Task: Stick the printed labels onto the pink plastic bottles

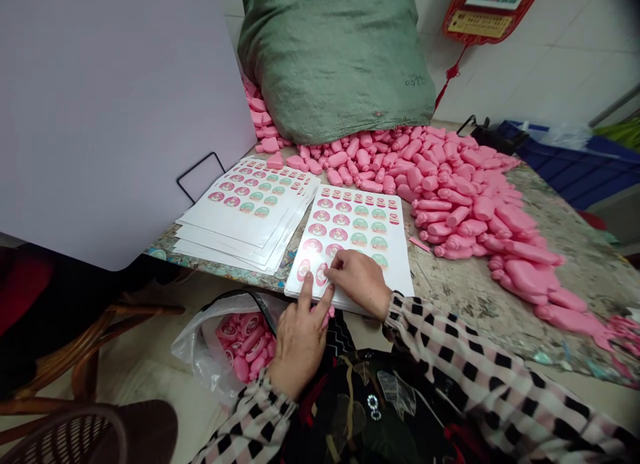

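Apparently the right hand (361,281), fingertips together, pinches a sticker (321,276) on the nearer sheet (349,227); the left hand (300,341), forefinger outstretched, cradles a pink bottle (328,315) by that sheet's edge. Crooked pulling could crease the sticker.

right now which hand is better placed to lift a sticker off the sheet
Probably the right hand: its fingertips are together at a pink oval sticker on the sheet. The left hand also reaches the sheet, but appears to hold a pink bottle.

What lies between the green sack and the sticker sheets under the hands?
Pink bottle-shaped pieces from a larger heap, in the head view.
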`<action>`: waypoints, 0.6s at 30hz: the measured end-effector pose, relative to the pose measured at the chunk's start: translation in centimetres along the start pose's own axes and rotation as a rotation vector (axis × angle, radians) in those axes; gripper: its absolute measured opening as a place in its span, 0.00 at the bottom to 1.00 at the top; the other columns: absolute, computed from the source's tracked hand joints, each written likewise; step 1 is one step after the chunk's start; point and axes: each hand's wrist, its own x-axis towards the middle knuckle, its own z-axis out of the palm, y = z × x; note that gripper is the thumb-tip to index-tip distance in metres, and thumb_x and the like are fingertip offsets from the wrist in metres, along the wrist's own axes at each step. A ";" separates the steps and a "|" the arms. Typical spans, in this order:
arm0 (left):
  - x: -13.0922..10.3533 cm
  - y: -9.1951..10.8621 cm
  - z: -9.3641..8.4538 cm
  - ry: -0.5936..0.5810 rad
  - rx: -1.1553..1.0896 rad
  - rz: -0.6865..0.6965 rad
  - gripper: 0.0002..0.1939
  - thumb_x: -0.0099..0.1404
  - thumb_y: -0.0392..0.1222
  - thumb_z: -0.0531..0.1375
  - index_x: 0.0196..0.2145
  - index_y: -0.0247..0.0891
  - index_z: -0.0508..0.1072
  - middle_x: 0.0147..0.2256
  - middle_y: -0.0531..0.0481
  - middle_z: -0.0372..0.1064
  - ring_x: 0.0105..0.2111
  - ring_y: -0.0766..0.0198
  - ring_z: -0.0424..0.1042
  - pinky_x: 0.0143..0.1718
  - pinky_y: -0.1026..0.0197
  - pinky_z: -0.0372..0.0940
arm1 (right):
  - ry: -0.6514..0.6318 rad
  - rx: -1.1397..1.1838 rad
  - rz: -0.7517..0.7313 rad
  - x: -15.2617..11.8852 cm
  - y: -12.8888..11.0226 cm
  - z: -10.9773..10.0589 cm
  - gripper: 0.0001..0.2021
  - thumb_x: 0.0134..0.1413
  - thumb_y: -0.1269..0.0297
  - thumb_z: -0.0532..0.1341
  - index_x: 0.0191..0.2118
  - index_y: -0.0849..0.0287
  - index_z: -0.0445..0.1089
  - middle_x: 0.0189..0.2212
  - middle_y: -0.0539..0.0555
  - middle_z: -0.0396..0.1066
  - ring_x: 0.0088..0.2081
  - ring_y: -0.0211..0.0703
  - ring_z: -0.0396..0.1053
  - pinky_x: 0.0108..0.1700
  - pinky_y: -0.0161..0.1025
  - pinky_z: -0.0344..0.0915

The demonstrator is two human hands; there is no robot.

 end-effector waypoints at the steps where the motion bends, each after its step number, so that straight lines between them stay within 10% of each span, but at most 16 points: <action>1: 0.0 0.0 0.0 -0.006 0.008 -0.005 0.28 0.66 0.41 0.47 0.62 0.54 0.44 0.65 0.42 0.34 0.37 0.57 0.69 0.38 0.52 0.64 | -0.003 -0.005 0.001 0.1 -0.2 -0.2 0.08 0.48 0.57 0.59 0.26 0.55 0.69 0.27 0.49 0.69 0.30 0.38 0.63 0.27 0.35 0.47; 10: -0.1 0.0 -0.1 -0.024 0.015 -0.003 0.26 0.66 0.41 0.47 0.61 0.53 0.50 0.65 0.41 0.30 0.39 0.56 0.69 0.38 0.52 0.64 | 0.064 0.088 -0.062 0.4 -0.7 -3.1 0.09 0.46 0.55 0.61 0.25 0.55 0.70 0.26 0.49 0.70 0.28 0.38 0.63 0.28 0.35 0.50; 18: -0.7 -1.3 0.2 0.009 -0.142 0.070 0.27 0.65 0.38 0.49 0.61 0.52 0.50 0.65 0.42 0.33 0.44 0.55 0.68 0.40 0.51 0.64 | 0.063 0.674 0.056 -1.0 4.1 0.7 0.15 0.44 0.50 0.61 0.28 0.59 0.70 0.25 0.50 0.69 0.27 0.37 0.63 0.30 0.35 0.58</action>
